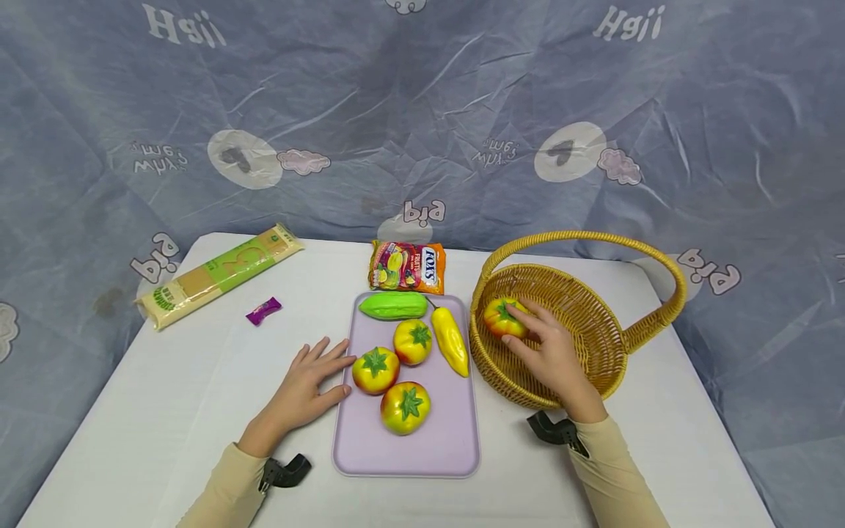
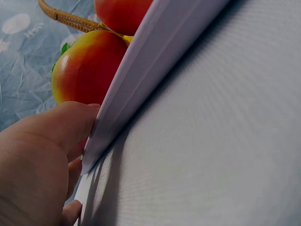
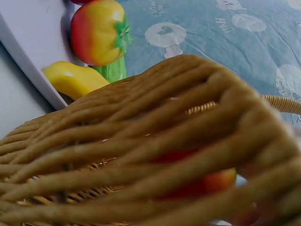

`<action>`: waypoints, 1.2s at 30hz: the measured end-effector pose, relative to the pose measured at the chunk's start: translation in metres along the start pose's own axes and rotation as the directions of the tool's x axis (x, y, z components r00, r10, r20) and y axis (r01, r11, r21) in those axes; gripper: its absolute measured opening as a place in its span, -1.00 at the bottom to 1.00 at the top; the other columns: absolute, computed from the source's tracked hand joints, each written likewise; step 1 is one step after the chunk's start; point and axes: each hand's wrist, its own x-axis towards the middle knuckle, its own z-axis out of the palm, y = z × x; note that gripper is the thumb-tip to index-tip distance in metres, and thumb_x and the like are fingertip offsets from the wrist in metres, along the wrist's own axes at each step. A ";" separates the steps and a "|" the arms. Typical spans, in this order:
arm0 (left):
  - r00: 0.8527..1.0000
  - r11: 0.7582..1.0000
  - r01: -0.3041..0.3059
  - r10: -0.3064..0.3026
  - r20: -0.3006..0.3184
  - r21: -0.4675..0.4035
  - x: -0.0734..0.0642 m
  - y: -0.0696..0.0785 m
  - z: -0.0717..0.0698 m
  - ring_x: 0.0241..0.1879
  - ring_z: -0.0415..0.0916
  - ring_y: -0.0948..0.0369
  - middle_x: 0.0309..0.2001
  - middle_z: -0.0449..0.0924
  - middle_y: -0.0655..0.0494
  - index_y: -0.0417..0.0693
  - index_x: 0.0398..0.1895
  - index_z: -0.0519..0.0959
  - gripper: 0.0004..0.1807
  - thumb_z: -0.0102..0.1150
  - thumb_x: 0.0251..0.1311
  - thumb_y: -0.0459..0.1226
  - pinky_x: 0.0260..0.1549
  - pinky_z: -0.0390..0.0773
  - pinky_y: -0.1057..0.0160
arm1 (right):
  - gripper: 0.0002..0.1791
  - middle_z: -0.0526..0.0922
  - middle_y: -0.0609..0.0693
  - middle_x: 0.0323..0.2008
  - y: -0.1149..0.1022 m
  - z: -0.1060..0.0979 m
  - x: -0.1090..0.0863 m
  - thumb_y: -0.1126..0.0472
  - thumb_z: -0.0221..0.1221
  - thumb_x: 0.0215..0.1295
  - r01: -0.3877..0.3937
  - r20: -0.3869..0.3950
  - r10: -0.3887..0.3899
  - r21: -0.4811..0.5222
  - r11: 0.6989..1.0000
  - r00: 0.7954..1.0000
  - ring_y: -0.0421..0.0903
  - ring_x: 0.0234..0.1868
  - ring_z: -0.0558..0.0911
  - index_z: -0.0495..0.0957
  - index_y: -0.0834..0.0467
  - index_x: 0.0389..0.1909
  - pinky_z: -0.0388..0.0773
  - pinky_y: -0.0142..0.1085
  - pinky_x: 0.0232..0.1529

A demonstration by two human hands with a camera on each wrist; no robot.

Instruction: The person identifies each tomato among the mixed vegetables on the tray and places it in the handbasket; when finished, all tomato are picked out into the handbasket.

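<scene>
My right hand [image 1: 551, 352] reaches into the wicker basket [image 1: 587, 293] and holds a yellow-red tomato [image 1: 498, 320] with a green leafy top, thumb and fingers about it. In the right wrist view the basket's woven wall [image 3: 141, 136] hides most of that hand and tomato. On the left, my left hand [image 1: 304, 389] lies with fingers spread at the edge of the lilac tray [image 1: 442, 447]. Three similar tomatoes [image 1: 405, 408] rest on the tray, beside a yellow pepper [image 1: 450, 341] and a green ridged vegetable [image 1: 394, 306]. The left thumb [image 2: 75, 117] touches the tray's rim in the left wrist view.
Behind the tray lies an orange and red candy bag [image 1: 407, 267]. A long noodle packet [image 1: 221, 275] and a small purple wrapped candy [image 1: 264, 311] are at the left. The basket's tall handle [image 1: 594, 236] arches over its opening. A printed cloth [image 1: 370, 110] hangs behind the table.
</scene>
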 end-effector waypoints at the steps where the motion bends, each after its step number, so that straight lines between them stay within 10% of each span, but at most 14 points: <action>1: 1.000 1.000 -0.001 0.001 0.001 0.001 0.000 0.000 0.000 0.49 0.20 -0.33 0.44 0.45 -0.06 0.09 0.25 0.64 -0.49 0.35 0.19 -0.09 0.39 -0.02 -0.54 | -0.43 0.45 0.37 0.38 0.000 0.000 0.000 0.31 0.41 0.20 -0.011 0.015 0.011 -0.002 1.000 1.000 0.41 0.23 0.57 0.58 0.21 0.27 0.63 0.19 0.10; 36: 1.000 1.000 0.019 -0.019 0.013 0.008 0.001 0.002 -0.001 0.51 0.19 -0.32 0.45 0.44 -0.05 0.08 0.26 0.63 -0.49 0.32 0.22 -0.10 0.42 -0.03 -0.52 | -0.43 0.30 0.51 0.42 -0.001 0.005 0.000 0.27 0.20 0.38 -0.143 0.273 0.153 -0.059 0.988 0.950 0.55 0.38 0.36 0.43 0.25 0.40 0.31 0.40 0.34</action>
